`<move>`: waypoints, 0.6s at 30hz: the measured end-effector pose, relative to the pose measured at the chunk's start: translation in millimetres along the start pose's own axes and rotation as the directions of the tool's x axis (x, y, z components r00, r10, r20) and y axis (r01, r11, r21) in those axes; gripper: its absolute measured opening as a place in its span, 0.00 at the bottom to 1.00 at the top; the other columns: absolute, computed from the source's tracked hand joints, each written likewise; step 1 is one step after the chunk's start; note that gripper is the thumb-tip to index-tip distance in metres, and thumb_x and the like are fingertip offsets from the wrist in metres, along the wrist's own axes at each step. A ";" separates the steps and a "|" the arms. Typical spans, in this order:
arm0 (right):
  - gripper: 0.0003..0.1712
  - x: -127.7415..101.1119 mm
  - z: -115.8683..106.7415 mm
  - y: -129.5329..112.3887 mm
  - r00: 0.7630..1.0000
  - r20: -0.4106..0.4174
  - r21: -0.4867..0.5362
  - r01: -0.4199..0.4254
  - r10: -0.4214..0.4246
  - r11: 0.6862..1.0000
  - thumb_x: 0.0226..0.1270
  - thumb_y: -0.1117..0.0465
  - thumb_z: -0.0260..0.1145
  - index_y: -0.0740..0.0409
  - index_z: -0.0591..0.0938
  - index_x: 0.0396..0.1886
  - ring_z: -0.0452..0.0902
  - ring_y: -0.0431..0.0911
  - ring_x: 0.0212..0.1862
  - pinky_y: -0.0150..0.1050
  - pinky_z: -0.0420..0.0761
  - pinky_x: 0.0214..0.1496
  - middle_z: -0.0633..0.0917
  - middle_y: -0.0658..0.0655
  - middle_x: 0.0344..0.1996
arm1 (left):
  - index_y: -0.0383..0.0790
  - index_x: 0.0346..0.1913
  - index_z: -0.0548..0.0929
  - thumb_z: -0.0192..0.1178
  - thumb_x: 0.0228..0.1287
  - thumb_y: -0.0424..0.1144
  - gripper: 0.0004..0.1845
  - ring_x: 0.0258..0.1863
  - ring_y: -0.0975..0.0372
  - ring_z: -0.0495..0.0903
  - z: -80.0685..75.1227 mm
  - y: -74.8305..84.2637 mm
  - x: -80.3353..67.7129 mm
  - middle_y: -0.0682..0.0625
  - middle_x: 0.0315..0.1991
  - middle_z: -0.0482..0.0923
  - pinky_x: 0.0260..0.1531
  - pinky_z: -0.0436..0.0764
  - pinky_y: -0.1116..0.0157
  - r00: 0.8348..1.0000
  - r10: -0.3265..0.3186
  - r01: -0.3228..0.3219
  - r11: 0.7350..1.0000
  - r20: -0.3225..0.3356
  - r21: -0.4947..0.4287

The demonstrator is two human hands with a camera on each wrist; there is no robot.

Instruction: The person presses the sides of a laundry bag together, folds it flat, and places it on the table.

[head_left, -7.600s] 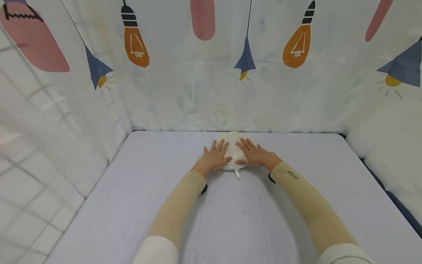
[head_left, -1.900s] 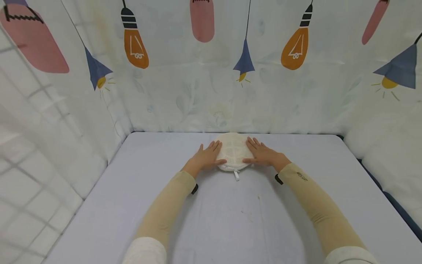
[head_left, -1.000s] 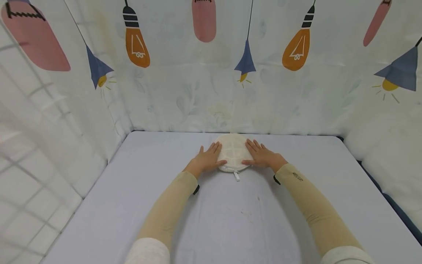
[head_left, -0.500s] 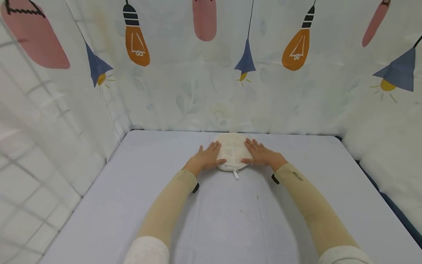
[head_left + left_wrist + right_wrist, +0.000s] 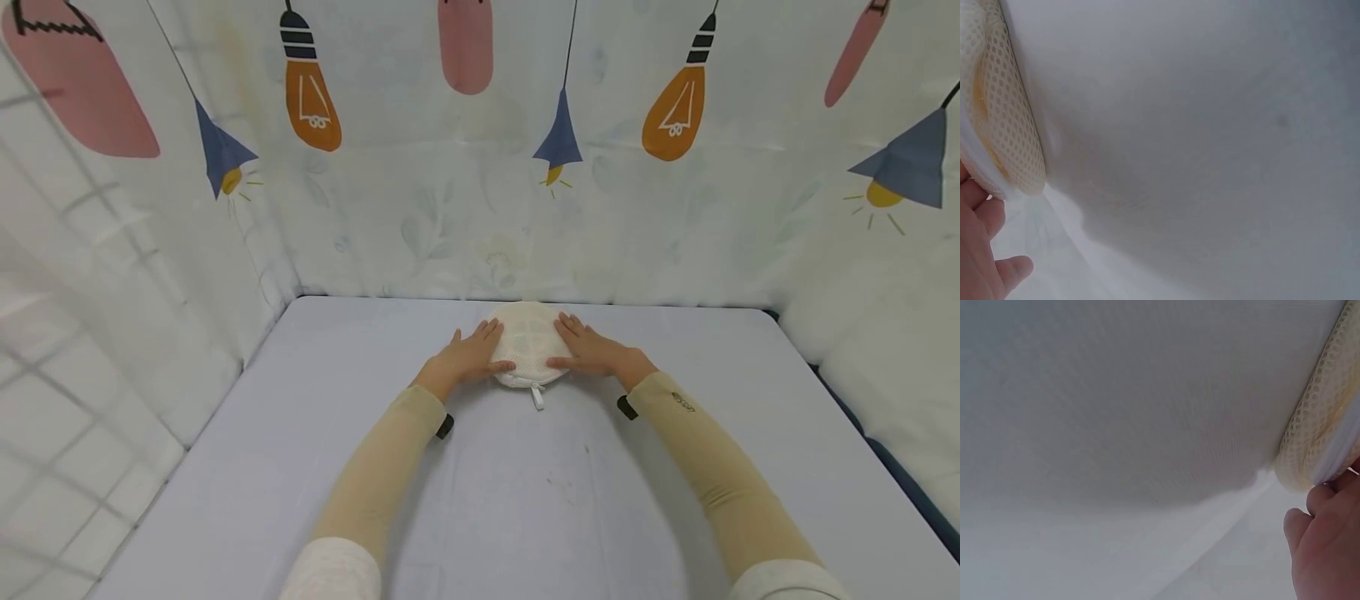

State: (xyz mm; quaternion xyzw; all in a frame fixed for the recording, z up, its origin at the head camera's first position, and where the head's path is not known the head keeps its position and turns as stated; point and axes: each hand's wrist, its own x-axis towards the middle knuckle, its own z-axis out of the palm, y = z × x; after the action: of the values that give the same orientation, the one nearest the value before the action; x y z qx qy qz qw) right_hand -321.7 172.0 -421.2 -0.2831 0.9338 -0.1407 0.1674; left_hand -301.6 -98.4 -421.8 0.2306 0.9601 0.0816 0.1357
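Note:
A round, cream mesh laundry bag (image 5: 531, 343) lies near the far edge of the table, a white zipper pull (image 5: 537, 397) hanging from its near side. My left hand (image 5: 465, 358) rests on the bag's left side, fingers straight and pointing away, thumb across the near rim. On the opposite side my right hand (image 5: 596, 350) lies likewise, fingers extended over the edge. In the left wrist view the bag's mesh wall (image 5: 1007, 94) and white zipper band show above the fingers. The right wrist view has the mesh side (image 5: 1316, 419) at the right, next to that hand.
A white cloth covers the table (image 5: 510, 517), with a few faint stains (image 5: 558, 487) before the bag. A patterned curtain (image 5: 420, 225) with printed lamps and bulbs rises behind the far edge. Pale fabric walls stand on both sides.
Compared with several seconds ago, my hands have slid apart from the bag's middle to its sides, leaving more of its top visible. Over the last second both hands and bag stay nearly still.

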 end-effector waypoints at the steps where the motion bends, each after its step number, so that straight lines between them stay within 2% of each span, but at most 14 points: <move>1: 0.57 0.4 0.2 0.4 1.000 -0.004 -0.003 0.005 -0.005 1.000 0.78 0.36 0.55 0.72 0.40 0.81 0.28 0.63 0.81 0.58 0.39 0.80 0.37 0.69 0.81 | 0.37 0.83 0.41 0.48 0.76 0.66 0.50 0.82 0.51 0.37 0.2 -0.3 0.5 0.43 0.83 0.36 0.75 0.44 0.38 1.000 0.003 -0.003 1.000 0.002 0.001; 7: 0.57 7.1 2.3 3.1 0.998 -0.042 -0.025 0.046 -0.047 0.999 0.77 0.33 0.53 0.68 0.42 0.82 0.28 0.63 0.81 0.58 0.39 0.80 0.39 0.67 0.82 | 0.37 0.83 0.41 0.51 0.73 0.67 0.53 0.82 0.51 0.37 -0.6 -1.1 1.9 0.42 0.83 0.36 0.74 0.45 0.36 1.000 0.021 -0.021 1.000 0.005 -0.015; 10: 0.54 11.7 2.1 1.0 0.995 -0.066 -0.018 0.070 -0.071 0.997 0.78 0.36 0.55 0.66 0.43 0.83 0.29 0.63 0.81 0.59 0.40 0.80 0.41 0.67 0.82 | 0.37 0.83 0.41 0.53 0.71 0.68 0.54 0.82 0.51 0.37 -1.1 -1.2 3.0 0.43 0.83 0.36 0.74 0.45 0.36 1.000 0.024 -0.024 1.000 -0.003 -0.012; 18: 0.53 21.0 2.7 -9.7 0.994 -0.061 -0.028 0.086 -0.087 0.996 0.78 0.39 0.57 0.62 0.42 0.84 0.31 0.62 0.81 0.61 0.39 0.79 0.39 0.65 0.82 | 0.35 0.83 0.41 0.60 0.66 0.68 0.59 0.81 0.49 0.37 -0.7 -0.9 4.0 0.42 0.83 0.36 0.74 0.45 0.36 0.999 0.037 -0.037 0.999 -0.013 0.004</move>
State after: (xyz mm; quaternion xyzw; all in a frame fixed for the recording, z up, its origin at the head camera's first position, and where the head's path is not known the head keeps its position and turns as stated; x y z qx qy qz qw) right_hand -332.4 151.6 -425.1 -0.3210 0.9271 -0.1445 0.1285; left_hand -305.7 -97.4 -422.2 0.2478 0.9567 0.0838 0.1274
